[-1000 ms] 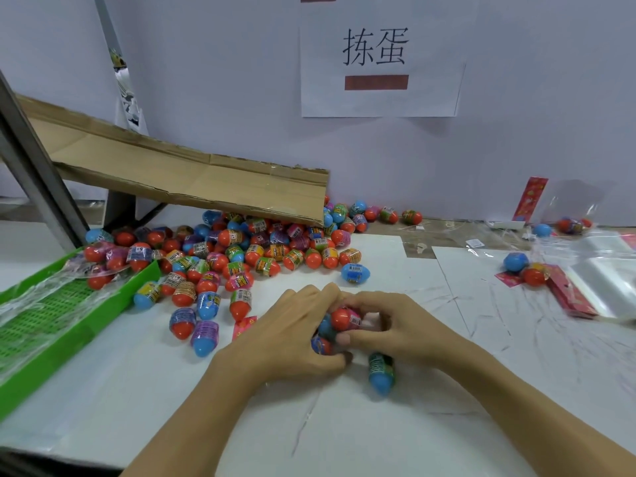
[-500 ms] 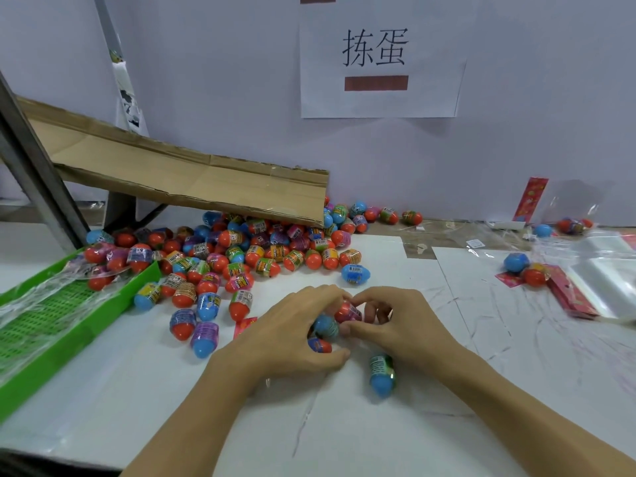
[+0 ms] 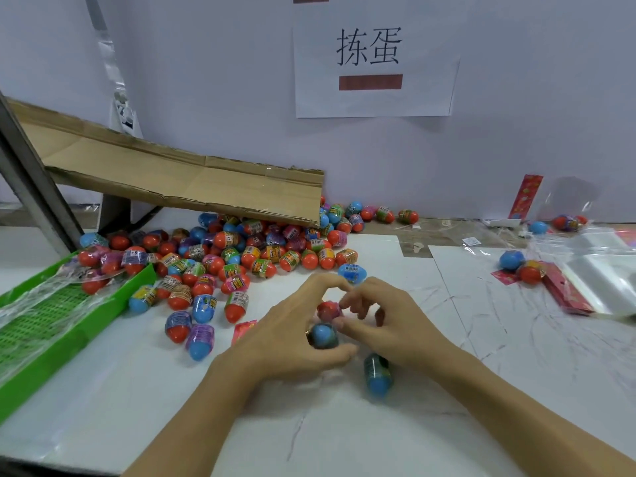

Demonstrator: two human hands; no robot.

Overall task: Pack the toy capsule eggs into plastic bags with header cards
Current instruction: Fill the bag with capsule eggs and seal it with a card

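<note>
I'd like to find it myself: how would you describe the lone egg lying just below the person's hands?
Start at the white table and find the two hands meeting mid-table. Just below the right hand lies one capsule egg, alone, blue end toward the viewer, far from the big pile.

I cannot see my left palm: the left hand (image 3: 292, 335) shows only its back, and it hides most of the blue egg (image 3: 323, 335) it curls around. The red egg (image 3: 328, 309) between my hands is motion-blurred; its label is unreadable. My right hand (image 3: 389, 321) has blurred fingertips, so contact with that egg is unclear. Beyond my left hand, the cardboard ramp (image 3: 192, 180) hides the rear of the egg pile (image 3: 241, 253). Both forearms are cut off by the lower edge. Far right of my right hand, the clear bags (image 3: 605, 280) run out of frame.
</note>
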